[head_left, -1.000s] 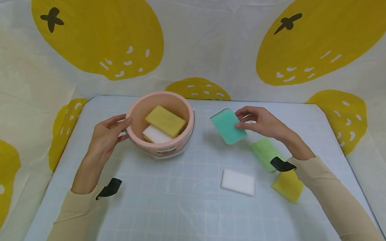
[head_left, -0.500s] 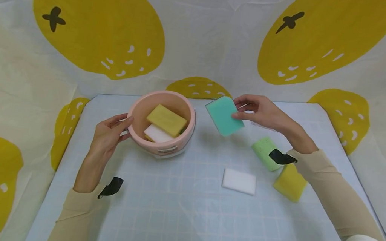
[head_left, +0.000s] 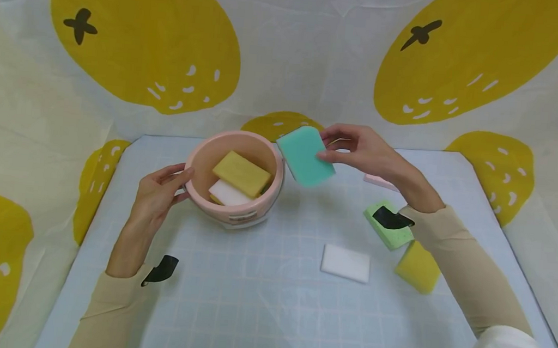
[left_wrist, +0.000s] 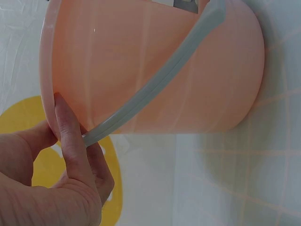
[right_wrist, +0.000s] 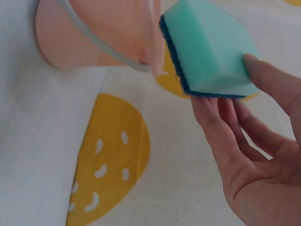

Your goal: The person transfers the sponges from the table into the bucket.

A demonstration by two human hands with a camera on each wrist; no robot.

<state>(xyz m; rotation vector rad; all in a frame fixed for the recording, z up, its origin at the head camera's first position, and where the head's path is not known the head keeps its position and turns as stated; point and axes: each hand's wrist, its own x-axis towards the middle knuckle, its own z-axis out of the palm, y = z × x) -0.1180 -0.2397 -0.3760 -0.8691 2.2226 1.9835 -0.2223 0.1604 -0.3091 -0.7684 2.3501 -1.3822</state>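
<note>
A pink bucket [head_left: 201, 159] with a grey handle [left_wrist: 164, 75] stands at the back left of the table. My left hand [head_left: 155, 194] pinches its rim on the left side, thumb and fingers on either face of the wall. Inside the bucket lie a yellow sponge [head_left: 241, 174] and a white sponge [head_left: 228, 193], partly overlapping. My right hand [head_left: 359, 150] pinches a turquoise sponge [head_left: 306, 155] by its edge, raised beside the bucket's right rim and overlapping it in the head view. In the right wrist view, a dark blue scouring layer [right_wrist: 174, 56] shows on that sponge's underside.
On the right of the table [head_left: 249, 303] lie a white sponge [head_left: 346, 263], a green sponge [head_left: 387, 232] and a yellow sponge [head_left: 419, 268]. A pink flat piece [head_left: 379, 182] shows partly behind the right wrist. A fruit-print curtain [head_left: 308, 50] hangs behind and at the sides.
My right hand has lifted the turquoise sponge and carried it left to the bucket's rim. The pink piece has come into sight behind it. My left hand keeps its grip on the rim.
</note>
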